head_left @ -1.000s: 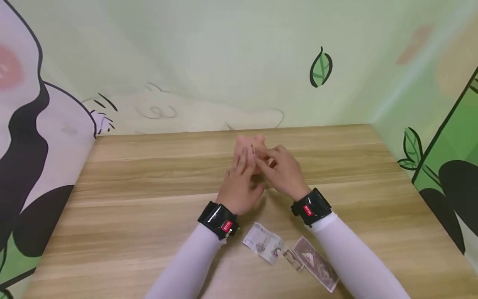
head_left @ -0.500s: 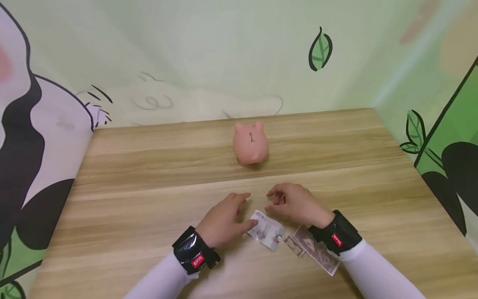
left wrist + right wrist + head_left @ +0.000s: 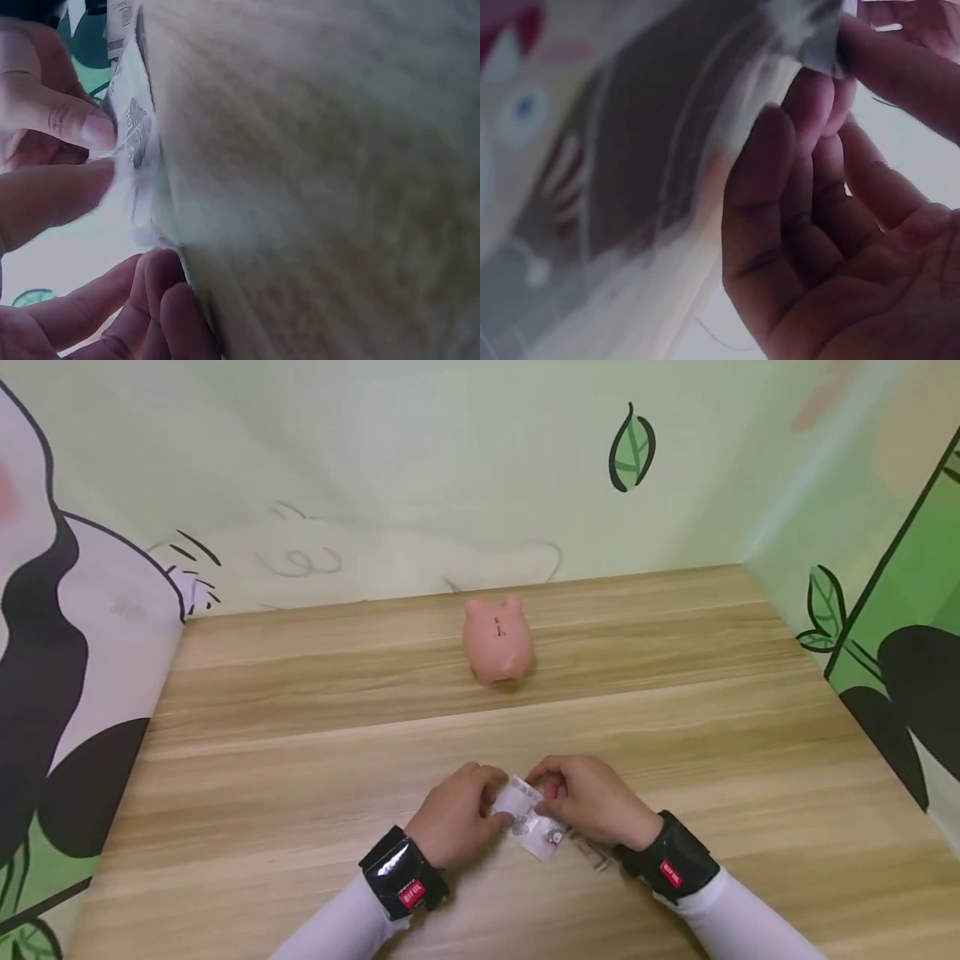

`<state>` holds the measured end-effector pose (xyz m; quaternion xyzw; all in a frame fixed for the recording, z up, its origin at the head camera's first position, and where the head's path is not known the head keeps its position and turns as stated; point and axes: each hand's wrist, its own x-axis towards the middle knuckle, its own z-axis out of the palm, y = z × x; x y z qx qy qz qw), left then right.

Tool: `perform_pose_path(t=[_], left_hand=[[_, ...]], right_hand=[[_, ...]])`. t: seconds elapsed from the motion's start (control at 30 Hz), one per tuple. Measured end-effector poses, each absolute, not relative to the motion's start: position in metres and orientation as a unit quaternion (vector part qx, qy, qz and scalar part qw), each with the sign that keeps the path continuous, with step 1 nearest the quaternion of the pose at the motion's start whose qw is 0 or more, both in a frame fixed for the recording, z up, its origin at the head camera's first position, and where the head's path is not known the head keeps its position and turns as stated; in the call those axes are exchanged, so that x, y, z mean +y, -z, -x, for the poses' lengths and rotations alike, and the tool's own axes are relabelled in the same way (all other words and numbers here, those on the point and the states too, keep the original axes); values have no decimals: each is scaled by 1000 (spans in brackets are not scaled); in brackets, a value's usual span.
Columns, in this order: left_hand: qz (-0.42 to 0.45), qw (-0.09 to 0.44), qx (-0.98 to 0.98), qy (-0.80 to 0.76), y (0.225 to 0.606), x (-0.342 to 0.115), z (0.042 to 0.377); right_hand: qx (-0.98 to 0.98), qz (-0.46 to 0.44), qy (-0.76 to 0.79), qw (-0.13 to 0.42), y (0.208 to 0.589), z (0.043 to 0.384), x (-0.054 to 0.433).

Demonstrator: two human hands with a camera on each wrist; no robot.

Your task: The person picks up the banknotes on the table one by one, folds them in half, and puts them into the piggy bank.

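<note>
A pale, note-like slip of paper money (image 3: 540, 842) lies on the wooden table in front of me, between my hands. At its left edge my left hand (image 3: 457, 817) pinches the banknote, thumb on its face and fingers at its edge. My right hand (image 3: 600, 800) pinches the right side with thumb and curled fingers; in the right wrist view the thumb (image 3: 900, 75) lies over a lifted part of the paper. Farther back stands a pink piggy bank (image 3: 498, 652), upright, with a narrow slot on top. Neither hand touches it.
A small brownish note (image 3: 592, 852) lies just right of the pale one, partly covered by my right hand and wristband. The table (image 3: 300, 693) meets painted walls at the back and both sides.
Both hands were on the piggy bank, then drew back toward me and closed in on the pale banknote. The larger brownish note has become hidden behind my right wrist.
</note>
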<state>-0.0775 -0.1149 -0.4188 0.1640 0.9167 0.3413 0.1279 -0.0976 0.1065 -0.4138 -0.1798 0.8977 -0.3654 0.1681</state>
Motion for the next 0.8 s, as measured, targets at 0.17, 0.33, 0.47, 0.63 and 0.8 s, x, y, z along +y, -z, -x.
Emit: perform_pose_path(t=[0.17,0.33,0.47,0.63,0.8], left_hand=[[-128,117,908,-382,417,-119,80],[-78,104,871,-474,412,-124,88],[-69,109,838,-530,406,-127,96],[-74,118,807,-574,397,-122,104],[-45,113,751,-648,393,-115,118]], right_hand=[[877,161,419,171,409,100,111],[847,143,489,155,399,108,112],[817,133,544,139,390,118,107],[807,99,573,108,383,128,97],[798,65,594,74,381,136,89]])
